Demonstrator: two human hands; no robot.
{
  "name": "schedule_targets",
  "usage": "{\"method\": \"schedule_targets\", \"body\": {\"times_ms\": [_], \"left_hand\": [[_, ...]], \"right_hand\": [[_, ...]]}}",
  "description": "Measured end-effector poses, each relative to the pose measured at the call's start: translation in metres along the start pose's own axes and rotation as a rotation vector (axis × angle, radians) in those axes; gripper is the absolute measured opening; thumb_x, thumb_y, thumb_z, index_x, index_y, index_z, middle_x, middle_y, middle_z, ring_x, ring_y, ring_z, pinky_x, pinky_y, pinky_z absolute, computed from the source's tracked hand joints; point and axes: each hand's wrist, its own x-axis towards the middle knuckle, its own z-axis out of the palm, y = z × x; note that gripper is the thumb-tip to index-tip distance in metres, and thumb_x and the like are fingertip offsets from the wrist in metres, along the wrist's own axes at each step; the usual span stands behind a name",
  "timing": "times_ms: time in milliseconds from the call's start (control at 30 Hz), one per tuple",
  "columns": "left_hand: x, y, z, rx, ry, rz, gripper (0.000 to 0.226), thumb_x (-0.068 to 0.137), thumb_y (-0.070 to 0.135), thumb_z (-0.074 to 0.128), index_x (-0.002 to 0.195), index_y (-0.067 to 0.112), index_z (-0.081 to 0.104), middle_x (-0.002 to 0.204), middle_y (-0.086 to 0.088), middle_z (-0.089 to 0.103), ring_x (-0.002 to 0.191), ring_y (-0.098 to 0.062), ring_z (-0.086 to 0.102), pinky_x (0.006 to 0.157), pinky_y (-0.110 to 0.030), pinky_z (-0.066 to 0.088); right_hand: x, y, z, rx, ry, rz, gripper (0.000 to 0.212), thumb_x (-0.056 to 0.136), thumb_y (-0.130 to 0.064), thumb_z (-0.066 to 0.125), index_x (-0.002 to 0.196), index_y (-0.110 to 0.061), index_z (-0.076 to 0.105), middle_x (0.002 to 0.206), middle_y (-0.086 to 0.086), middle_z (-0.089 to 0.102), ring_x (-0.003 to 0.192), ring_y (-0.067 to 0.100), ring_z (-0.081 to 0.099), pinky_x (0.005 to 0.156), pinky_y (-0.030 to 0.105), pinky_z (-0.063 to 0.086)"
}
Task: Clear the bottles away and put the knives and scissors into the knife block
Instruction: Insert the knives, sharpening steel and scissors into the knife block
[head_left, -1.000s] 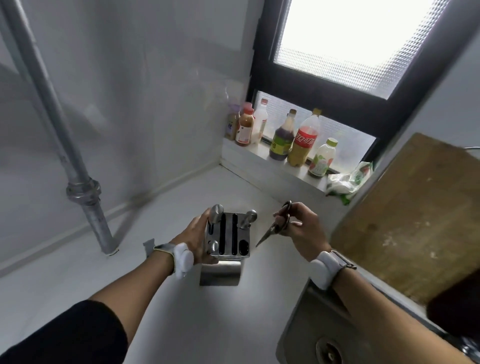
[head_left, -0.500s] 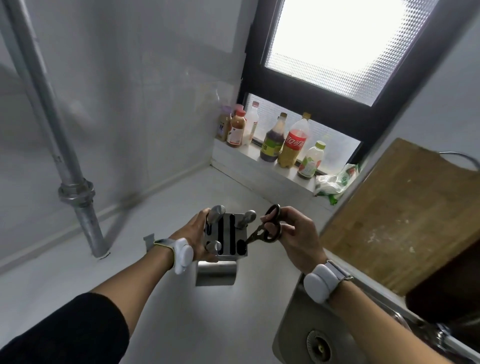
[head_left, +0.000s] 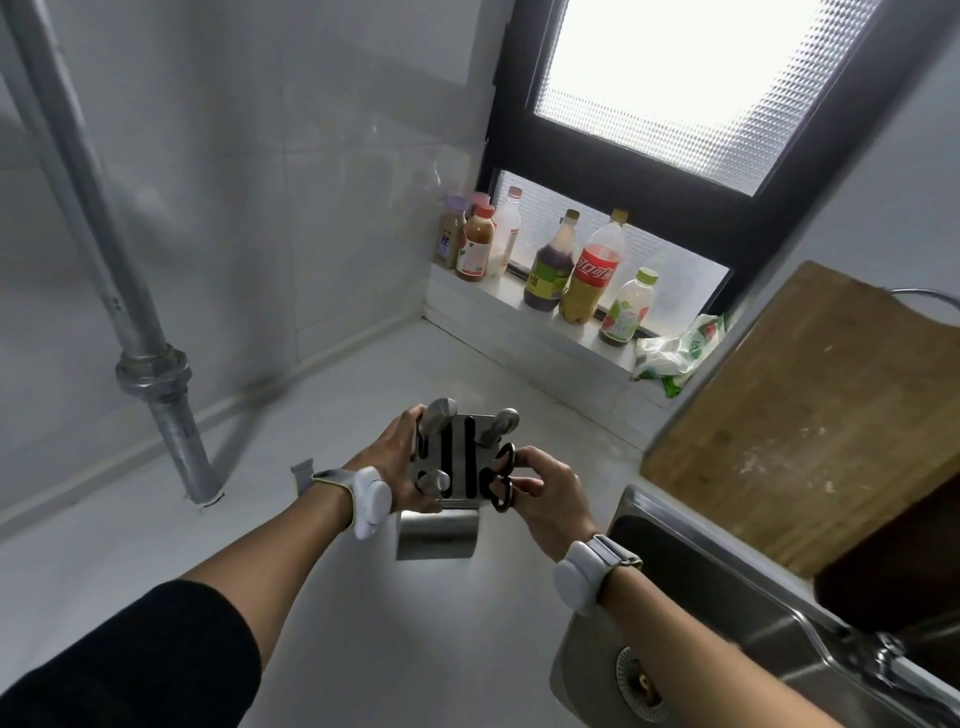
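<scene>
Right now the right hand (head_left: 545, 496) is pinching the black loops of the scissors (head_left: 501, 480) between thumb and fingertips, and the scissors are sitting blades-down in the rightmost slot of the knife block (head_left: 452, 467), with only the handles showing above its top. Across from it, the left hand (head_left: 402, 467) is wrapping around the left side of the block, its grip pressing against the metal wall with the fingers curling over the upper edge. Three rounded steel knife handles (head_left: 439, 413) are sticking up from the block, two at the far corners and one at the near left corner, while two long slots in the middle are showing dark. Under the block, its curved steel base (head_left: 435, 535) is resting on the pale table (head_left: 322, 597). Both wrists are wearing white bands. Further back, the bottles (head_left: 592, 275) are standing in a row on the window sill (head_left: 530, 322), well apart from the block: several crowd the left corner, then a dark one, a red-labelled one and a small green-capped one follow to the right. Beside the last of these, a crumpled plastic bag (head_left: 675, 353) is lying at the sill's end. To the right, a wooden cutting board (head_left: 810, 415) is leaning above a steel sink (head_left: 701, 623), and a grey pipe (head_left: 119, 291) is running down the wall at the left.
</scene>
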Motion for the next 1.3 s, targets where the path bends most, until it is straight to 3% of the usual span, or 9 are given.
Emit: {"method": "schedule_targets", "body": {"times_ms": [100,367,500,600,767,900,1000,1067,1300], "left_hand": [[-0.001,0.000,0.000,-0.010,-0.001,0.001,0.101,0.060,0.035,0.084,0.137,0.033,0.019,0.136,0.003,0.041,0.117,-0.021,0.052,0.098,-0.041,0.050],[-0.001,-0.003,0.003,0.009,0.005,-0.012,0.103,0.057,0.037,0.084,0.136,0.032,0.018,0.134,0.002,0.041,0.115,-0.022,0.052,0.095,-0.044,0.052],[0.000,-0.004,0.003,-0.010,-0.001,-0.026,0.104,0.058,0.032,0.086,0.136,0.035,0.016,0.135,0.002,0.039,0.117,-0.022,0.050,0.098,-0.042,0.050],[0.000,-0.001,0.003,-0.005,-0.001,-0.051,0.105,0.059,0.030,0.086,0.137,0.035,0.016,0.138,0.003,0.037,0.121,-0.022,0.048,0.102,-0.041,0.048],[0.003,0.004,0.005,0.016,-0.017,-0.149,0.114,0.062,0.022,0.087,0.146,0.023,0.011,0.152,-0.005,0.028,0.137,-0.024,0.035,0.114,-0.036,0.031],[0.001,0.007,0.005,0.075,-0.009,-0.112,0.103,0.063,0.022,0.085,0.136,0.036,0.014,0.132,0.008,0.042,0.116,-0.012,0.049,0.094,-0.011,0.039],[0.002,0.009,0.009,0.113,-0.009,-0.198,0.117,0.064,0.022,0.084,0.148,0.019,0.004,0.155,-0.008,0.020,0.140,-0.027,0.031,0.116,-0.033,0.030],[0.003,0.007,0.009,0.088,-0.034,-0.157,0.116,0.064,0.021,0.080,0.145,0.031,-0.002,0.152,-0.005,0.023,0.136,-0.026,0.037,0.112,-0.044,0.038],[0.004,0.005,0.010,0.065,-0.028,-0.132,0.100,0.064,0.022,0.077,0.130,0.054,0.009,0.130,0.004,0.042,0.118,-0.021,0.052,0.098,-0.039,0.051]], "right_hand": [[0.007,0.000,0.002,-0.063,0.003,-0.003,0.038,0.080,0.009,0.069,0.084,-0.028,0.065,0.081,-0.004,0.071,0.064,0.006,0.070,0.063,0.020,0.052],[0.000,-0.002,-0.020,-0.057,0.009,-0.023,0.040,0.083,0.017,0.054,0.096,-0.016,0.071,0.104,0.007,0.073,0.082,0.015,0.075,0.079,0.027,0.060],[0.012,0.012,-0.031,-0.377,-0.015,-0.005,0.040,0.086,0.005,0.060,0.118,-0.019,0.062,0.121,0.006,0.067,0.086,0.016,0.072,0.073,0.022,0.058],[0.030,0.013,-0.029,-0.662,-0.243,-0.020,0.089,0.079,-0.017,0.077,0.150,-0.019,0.023,0.151,0.005,0.039,0.120,0.021,0.057,0.093,0.028,0.052],[0.056,0.010,-0.017,-0.803,-0.443,-0.165,0.140,0.057,-0.047,0.088,0.151,-0.021,-0.013,0.163,-0.003,-0.001,0.146,0.025,0.023,0.112,0.029,0.027],[0.071,0.025,-0.011,-0.750,-0.443,-0.199,0.142,0.057,-0.045,0.087,0.151,-0.019,-0.016,0.163,-0.003,-0.003,0.147,0.023,0.021,0.107,0.019,0.023],[0.076,0.032,-0.010,-0.685,-0.460,-0.207,0.141,0.055,-0.046,0.086,0.152,-0.019,-0.014,0.163,-0.004,0.003,0.146,0.017,0.023,0.103,0.016,0.025],[0.078,0.035,-0.010,-0.636,-0.455,-0.232,0.135,0.054,-0.046,0.085,0.151,-0.021,-0.005,0.159,-0.005,0.015,0.140,0.016,0.033,0.101,0.019,0.034],[0.084,0.042,-0.010,-0.585,-0.466,-0.282,0.125,0.048,-0.054,0.081,0.144,-0.029,0.006,0.147,-0.005,0.028,0.117,0.022,0.054,0.094,0.026,0.046]]}}
